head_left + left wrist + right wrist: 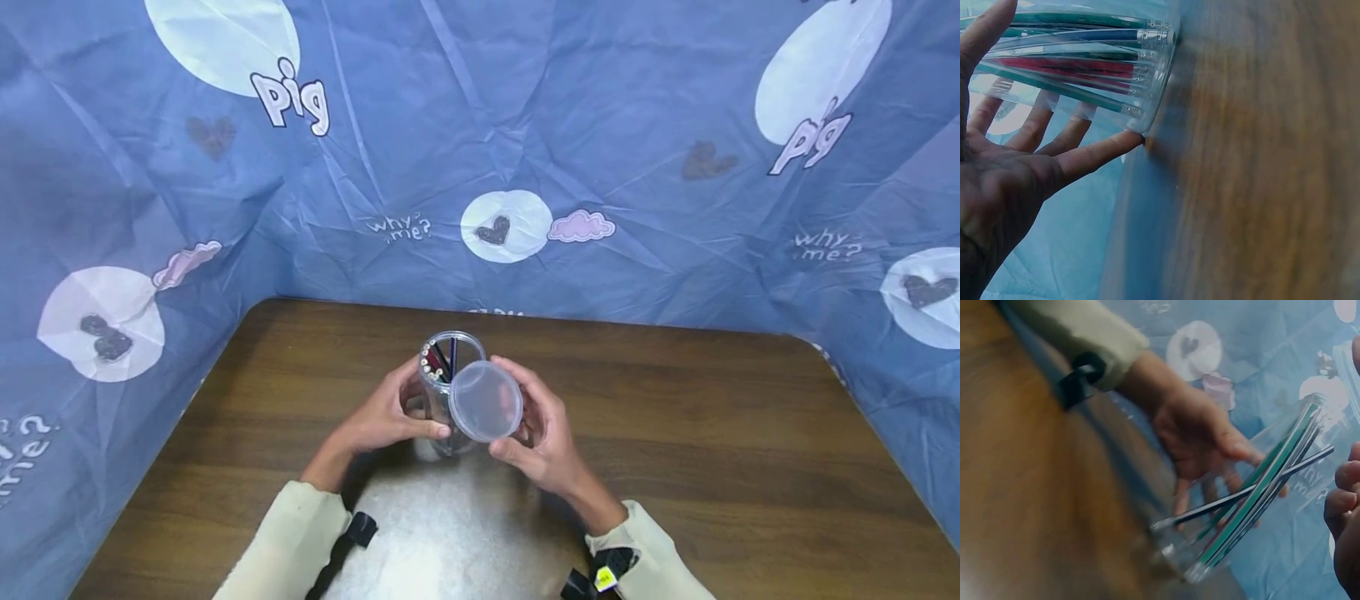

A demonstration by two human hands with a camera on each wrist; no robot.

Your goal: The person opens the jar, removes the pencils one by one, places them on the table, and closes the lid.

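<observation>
Two sleeves [288, 537] | left fingers [1094, 156] curled round one jar [437, 402] | 6+ pencils [1088, 36] inside | right fingers [527, 377] pinch one lid [486, 402]

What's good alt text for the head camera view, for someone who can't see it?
A person's left hand grips a clear jar of pencils while the right hand holds a round translucent lid beside its open top. Both hands are over a brown wood-grain table, with a blue printed cloth behind.
</observation>
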